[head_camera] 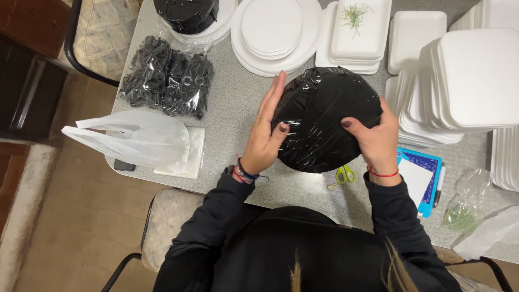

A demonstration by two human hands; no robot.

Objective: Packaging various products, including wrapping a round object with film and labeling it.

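I hold a round black pack wrapped in shiny clear film, a stack of black discs or plates, just above the grey speckled table. My left hand presses flat against its left edge, thumb on top. My right hand grips its right lower edge, thumb over the film. Yellow-green scissors lie on the table just under the pack.
A bag of black plastic pieces and a white plastic bag lie left. White round plates, white trays with green sprigs and tall stacks of white trays fill the back and right. A blue notebook with pen lies right.
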